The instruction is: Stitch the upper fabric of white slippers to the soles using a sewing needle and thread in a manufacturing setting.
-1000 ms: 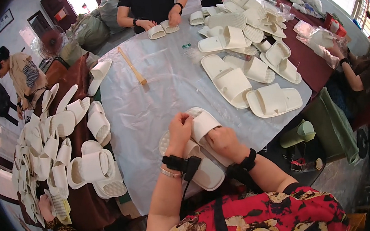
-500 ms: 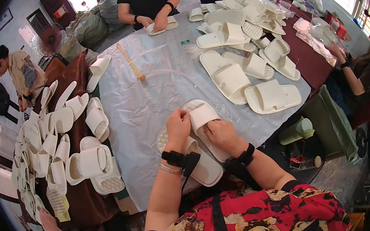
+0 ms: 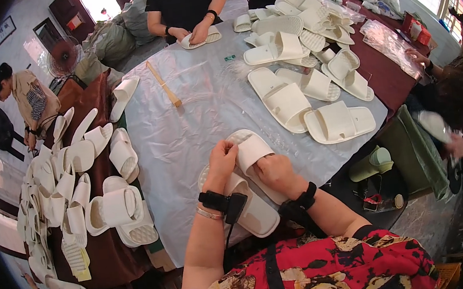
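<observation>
Two white slide slippers lie on the sheeted table in front of me. The farther slipper (image 3: 253, 147) points away, under both my hands. My left hand (image 3: 223, 160) is closed in a pinch at the left edge of its strap; what sits between the fingertips is too small to make out. My right hand (image 3: 278, 173) is closed at the strap's opening, its fingertips partly hidden inside the slipper. Partly under my left wrist lies the nearer slipper (image 3: 258, 215), touched by neither set of fingertips.
A wooden stick (image 3: 164, 85) lies on the grey sheet (image 3: 185, 132). White slippers are heaped at the far right (image 3: 289, 104) and on a brown-covered surface at left (image 3: 120, 210). A green cup (image 3: 377, 158) stands on a stool at right. Co-workers handle slippers around the table.
My hands stay at the same slipper with only slight shifts. At right, a co-worker's arm has dropped with a blurred white thing; at lower left, another person's hands now hold a slipper.
</observation>
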`<state>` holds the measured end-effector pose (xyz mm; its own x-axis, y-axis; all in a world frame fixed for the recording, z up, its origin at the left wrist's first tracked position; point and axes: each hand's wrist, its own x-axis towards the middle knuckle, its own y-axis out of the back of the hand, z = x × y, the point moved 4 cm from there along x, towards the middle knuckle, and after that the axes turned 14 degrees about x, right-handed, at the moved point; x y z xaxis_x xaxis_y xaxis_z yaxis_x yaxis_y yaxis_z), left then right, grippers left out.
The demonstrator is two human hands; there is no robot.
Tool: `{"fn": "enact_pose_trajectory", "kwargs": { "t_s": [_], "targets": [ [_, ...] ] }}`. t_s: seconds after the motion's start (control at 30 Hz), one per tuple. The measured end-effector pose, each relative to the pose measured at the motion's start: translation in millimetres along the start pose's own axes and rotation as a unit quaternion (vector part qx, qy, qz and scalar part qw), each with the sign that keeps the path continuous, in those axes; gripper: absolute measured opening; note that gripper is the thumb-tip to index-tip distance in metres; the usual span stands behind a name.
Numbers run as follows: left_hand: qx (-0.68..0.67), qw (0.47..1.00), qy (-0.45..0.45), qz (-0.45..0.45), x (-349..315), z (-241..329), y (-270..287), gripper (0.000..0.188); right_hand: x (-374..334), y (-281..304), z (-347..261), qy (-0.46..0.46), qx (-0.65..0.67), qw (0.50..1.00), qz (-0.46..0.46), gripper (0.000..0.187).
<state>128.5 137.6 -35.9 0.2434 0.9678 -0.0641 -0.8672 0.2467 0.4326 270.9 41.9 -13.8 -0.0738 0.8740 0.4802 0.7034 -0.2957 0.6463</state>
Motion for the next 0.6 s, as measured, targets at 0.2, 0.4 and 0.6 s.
{"fn": "enact_pose_trajectory", "kwargs": {
  "t_s": [0.2, 0.4, 0.6],
  "targets": [
    [-0.041, 0.999, 0.006, 0.009, 3, -11, -1, 0.014, -1, 3, -4, 0.04, 0.009, 0.999, 0.006, 0.018],
    [-0.083, 0.996, 0.029, 0.004, -2, -6, 0, 0.014, -6, 7, -5, 0.054, 0.024, 0.998, 0.006, 0.017],
    [-0.062, 0.997, 0.042, -0.008, -4, -3, 0, 0.014, -5, 4, -3, 0.022, 0.001, 1.0, -0.009, 0.016]
  ]
}}
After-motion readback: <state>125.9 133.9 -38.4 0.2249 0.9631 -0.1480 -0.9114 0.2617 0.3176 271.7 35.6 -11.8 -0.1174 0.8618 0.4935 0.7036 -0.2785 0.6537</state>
